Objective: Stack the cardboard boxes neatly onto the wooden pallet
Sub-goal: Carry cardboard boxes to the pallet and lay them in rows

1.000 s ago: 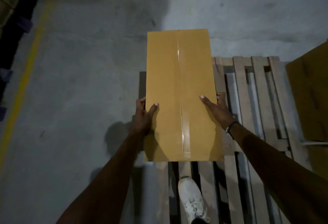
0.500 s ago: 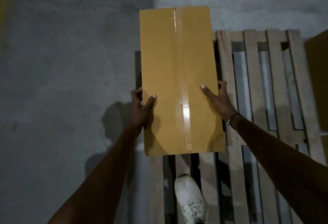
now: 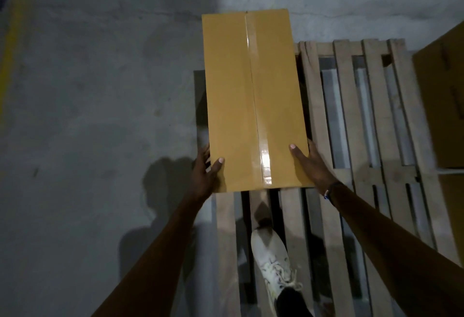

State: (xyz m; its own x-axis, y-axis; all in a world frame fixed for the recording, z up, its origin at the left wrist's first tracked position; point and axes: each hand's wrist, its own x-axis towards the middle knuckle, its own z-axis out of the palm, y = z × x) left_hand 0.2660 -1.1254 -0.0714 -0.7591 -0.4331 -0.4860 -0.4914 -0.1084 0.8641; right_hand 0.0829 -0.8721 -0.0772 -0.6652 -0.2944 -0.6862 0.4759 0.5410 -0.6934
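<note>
1. Head view: concrete floor (image 3: 100,115) fills the left side, dim, with a yellow painted line (image 3: 10,48) along the far left edge, partly cut off.
2. Wooden pallet (image 3: 351,121) lies on the floor, right of centre; slats run away from the camera with gaps between them. Its near end and right side run out of frame.
3. Cardboard box (image 3: 253,100): long, tan, shut, with a glossy clear tape strip down the middle seam. It sits over the pallet's left edge; whether it rests on the slats or is held just above them is unclear, underside hidden.
4. Second cardboard box (image 3: 442,105) at the right edge, mostly cut off and blurred.
5. Left hand (image 3: 204,173) grips the box's near left corner, thumb on top, fingers down the side.
6. Right hand (image 3: 311,163) grips the near right corner, thumb on top; a dark wristband (image 3: 330,191) on the wrist.
7. White shoe (image 3: 272,264) stands on the pallet slats near the camera; heel hidden.
</note>
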